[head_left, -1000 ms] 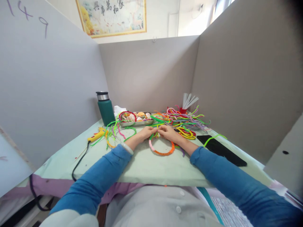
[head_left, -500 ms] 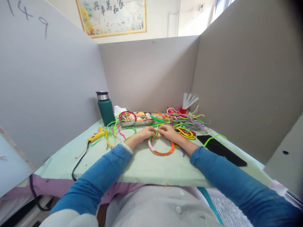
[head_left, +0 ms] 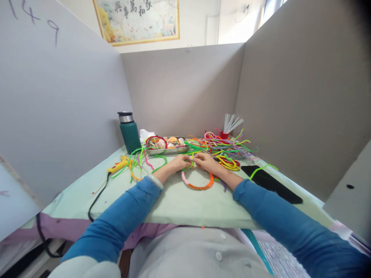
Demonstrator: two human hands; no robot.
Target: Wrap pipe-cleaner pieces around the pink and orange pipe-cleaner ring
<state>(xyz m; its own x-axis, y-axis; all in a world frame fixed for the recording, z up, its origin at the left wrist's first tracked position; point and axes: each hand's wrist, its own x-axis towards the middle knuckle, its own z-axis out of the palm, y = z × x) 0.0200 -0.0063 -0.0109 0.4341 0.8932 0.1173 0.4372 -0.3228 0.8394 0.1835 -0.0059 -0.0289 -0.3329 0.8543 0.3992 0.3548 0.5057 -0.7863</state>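
Observation:
A ring wrapped in pipe cleaners [head_left: 199, 187] hangs below my hands, pink on its left side and orange along the bottom and right. My left hand [head_left: 180, 162] is closed on the ring's upper left part, where green wrapping shows. Close beside it, my right hand [head_left: 203, 160] pinches a yellow-green pipe cleaner [head_left: 192, 163] at the ring's top. The fingertips of both hands nearly meet, and they hide part of the ring's upper edge.
Behind my hands are a metal tray [head_left: 171, 151] of shells and a heap of pipe cleaners [head_left: 223, 144]. A green bottle [head_left: 129, 133] and yellow glue gun [head_left: 118, 166] stand left. On the right lie yellow loops [head_left: 228, 163] and a black slab [head_left: 271, 184]. Grey partitions [head_left: 182, 92] enclose the table.
Both hands stay in almost the same place at the top of the ring. Only the left fingers shift slightly, covering more of the green wrapping.

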